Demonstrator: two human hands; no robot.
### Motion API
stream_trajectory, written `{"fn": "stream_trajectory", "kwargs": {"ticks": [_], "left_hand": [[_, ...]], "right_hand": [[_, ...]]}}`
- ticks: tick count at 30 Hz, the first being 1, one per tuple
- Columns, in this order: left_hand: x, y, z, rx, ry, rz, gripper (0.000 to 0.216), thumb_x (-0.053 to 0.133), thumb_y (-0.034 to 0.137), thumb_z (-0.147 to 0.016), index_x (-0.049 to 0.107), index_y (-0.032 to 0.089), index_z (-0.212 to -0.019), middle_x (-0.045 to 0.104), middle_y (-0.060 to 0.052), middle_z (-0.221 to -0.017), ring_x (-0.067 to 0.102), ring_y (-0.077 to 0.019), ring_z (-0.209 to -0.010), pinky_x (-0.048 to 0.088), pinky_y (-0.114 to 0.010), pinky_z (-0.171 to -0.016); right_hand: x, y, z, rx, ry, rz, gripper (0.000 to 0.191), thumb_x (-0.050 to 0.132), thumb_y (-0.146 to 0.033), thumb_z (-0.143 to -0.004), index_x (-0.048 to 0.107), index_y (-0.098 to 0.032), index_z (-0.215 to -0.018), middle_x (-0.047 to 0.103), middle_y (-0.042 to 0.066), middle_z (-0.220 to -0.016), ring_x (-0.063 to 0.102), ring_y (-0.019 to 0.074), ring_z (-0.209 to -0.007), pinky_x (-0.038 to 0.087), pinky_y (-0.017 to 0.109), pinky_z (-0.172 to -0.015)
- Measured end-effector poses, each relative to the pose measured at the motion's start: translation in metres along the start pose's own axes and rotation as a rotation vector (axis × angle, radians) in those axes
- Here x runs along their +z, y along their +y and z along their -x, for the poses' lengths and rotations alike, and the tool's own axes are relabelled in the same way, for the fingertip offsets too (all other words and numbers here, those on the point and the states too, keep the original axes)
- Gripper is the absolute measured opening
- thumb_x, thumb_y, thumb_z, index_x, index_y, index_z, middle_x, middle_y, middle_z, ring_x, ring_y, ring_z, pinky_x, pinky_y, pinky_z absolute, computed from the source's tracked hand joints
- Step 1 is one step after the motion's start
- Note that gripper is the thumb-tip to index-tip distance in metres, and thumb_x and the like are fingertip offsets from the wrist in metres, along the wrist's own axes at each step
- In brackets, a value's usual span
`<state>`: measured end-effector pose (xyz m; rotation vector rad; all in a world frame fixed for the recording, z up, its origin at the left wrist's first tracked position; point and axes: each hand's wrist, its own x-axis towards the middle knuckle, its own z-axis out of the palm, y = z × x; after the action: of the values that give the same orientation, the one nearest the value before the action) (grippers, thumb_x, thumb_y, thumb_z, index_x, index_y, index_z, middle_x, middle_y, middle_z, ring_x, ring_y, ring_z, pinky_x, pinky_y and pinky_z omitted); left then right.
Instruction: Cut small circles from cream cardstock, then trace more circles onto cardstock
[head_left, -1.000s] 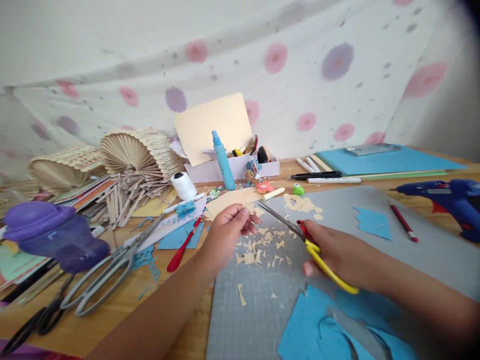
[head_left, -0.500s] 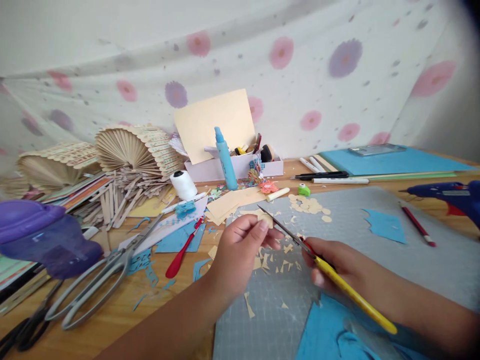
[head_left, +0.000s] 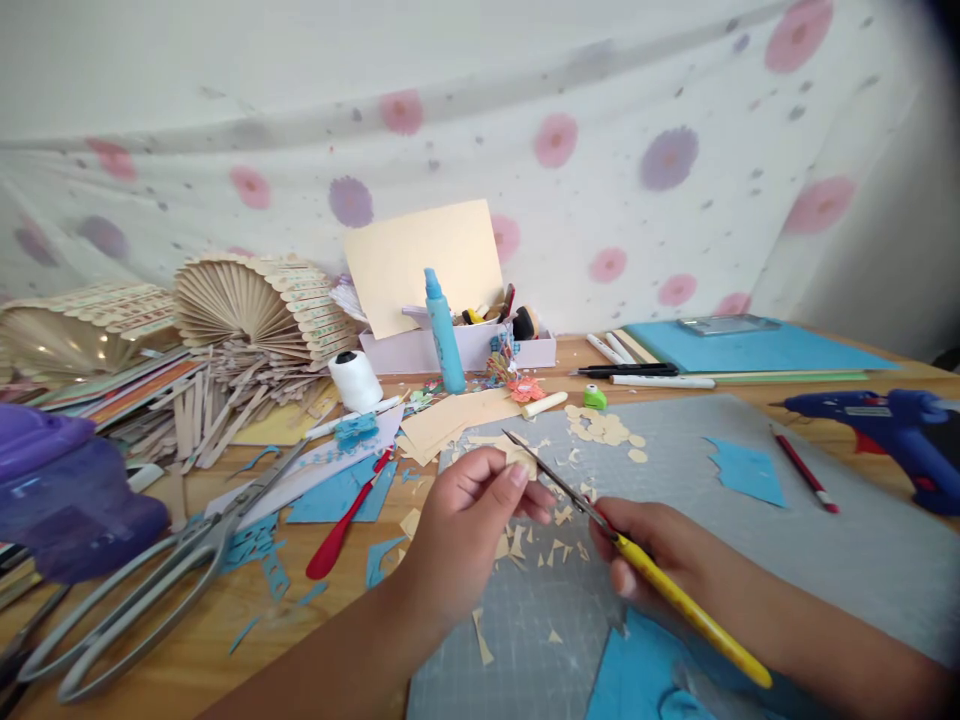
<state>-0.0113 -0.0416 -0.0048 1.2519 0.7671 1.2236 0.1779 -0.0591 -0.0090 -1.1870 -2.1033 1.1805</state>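
Observation:
My left hand (head_left: pixel 480 520) pinches a small piece of cream paper (head_left: pixel 523 459) between thumb and fingers, and the fingers hide most of it. My right hand (head_left: pixel 652 550) is closed around scissors (head_left: pixel 577 497) with a yellow handle; their blades point up and left, close against the paper. Below both hands lie cream paper scraps (head_left: pixel 517 540) on a grey cutting mat (head_left: pixel 517 640). Past the hands, a cluster of cut cream paper circles (head_left: pixel 600 425) rests on the mat. Blue paper (head_left: pixel 630 660) lies under my right forearm.
Large grey scissors (head_left: pixel 180 560), a red-handled tool (head_left: pixel 341 535) and a purple cup (head_left: pixel 67 500) are at left. A blue bottle (head_left: pixel 446 345) and thread spool (head_left: pixel 355 382) stand behind. At right are a blue glue gun (head_left: pixel 877 415) and a dark red pencil (head_left: pixel 804 467).
The view has shifted slightly, so the whole desk sits lower and further left. Both hands keep their hold on the paper and the scissors, with little change between them.

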Motion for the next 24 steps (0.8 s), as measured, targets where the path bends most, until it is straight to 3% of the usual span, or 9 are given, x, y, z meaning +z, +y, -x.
{"fn": "stream_trajectory", "kwargs": {"ticks": [4, 10, 16, 20, 24], "left_hand": [[0.002, -0.001, 0.001, 0.011, 0.003, 0.004, 0.018, 0.058, 0.026, -0.084, 0.062, 0.016, -0.07, 0.068, 0.001, -0.066, 0.061, -0.0088, -0.061, 0.048, -0.02, -0.062], [0.001, 0.0, 0.004, 0.026, -0.015, -0.092, 0.019, 0.056, 0.027, -0.085, 0.062, 0.017, -0.07, 0.067, 0.001, -0.067, 0.06, -0.0102, -0.064, 0.046, -0.023, -0.064], [-0.006, 0.003, 0.001, 0.021, 0.018, -0.176, 0.021, 0.057, 0.025, -0.08, 0.053, 0.017, -0.061, 0.059, 0.004, -0.056, 0.053, -0.0077, -0.056, 0.042, -0.02, -0.059], [-0.006, 0.005, -0.003, -0.024, 0.041, -0.112, 0.019, 0.062, 0.024, -0.074, 0.047, 0.018, -0.064, 0.06, 0.005, -0.055, 0.057, -0.0086, -0.055, 0.044, -0.021, -0.057], [-0.003, 0.007, -0.005, -0.055, 0.081, -0.001, 0.022, 0.067, 0.019, -0.068, 0.045, 0.018, -0.065, 0.059, 0.007, -0.054, 0.059, -0.0077, -0.053, 0.046, -0.019, -0.056]], "right_hand": [[0.004, 0.0, 0.001, -0.027, 0.019, -0.051, 0.024, 0.051, -0.041, -0.076, 0.038, -0.023, -0.067, 0.037, -0.004, -0.063, 0.034, 0.0149, -0.059, 0.031, 0.025, -0.053], [0.006, 0.006, -0.004, 0.086, 0.072, 0.022, 0.015, 0.052, -0.03, -0.069, 0.04, -0.022, -0.062, 0.044, -0.003, -0.061, 0.039, 0.0154, -0.06, 0.035, 0.027, -0.058], [-0.008, 0.013, 0.001, 0.013, 0.106, 0.114, 0.016, 0.047, -0.034, -0.078, 0.042, -0.023, -0.068, 0.049, -0.002, -0.064, 0.046, 0.0159, -0.06, 0.039, 0.026, -0.055], [-0.01, 0.014, 0.01, -0.054, 0.071, 0.236, 0.015, 0.042, -0.033, -0.085, 0.052, -0.022, -0.087, 0.063, 0.005, -0.08, 0.058, 0.02, -0.07, 0.048, 0.031, -0.063], [-0.009, 0.002, 0.012, -0.017, 0.03, 0.235, 0.014, 0.048, -0.026, -0.077, 0.059, -0.024, -0.086, 0.068, 0.004, -0.074, 0.062, 0.0209, -0.065, 0.051, 0.03, -0.059]]}}
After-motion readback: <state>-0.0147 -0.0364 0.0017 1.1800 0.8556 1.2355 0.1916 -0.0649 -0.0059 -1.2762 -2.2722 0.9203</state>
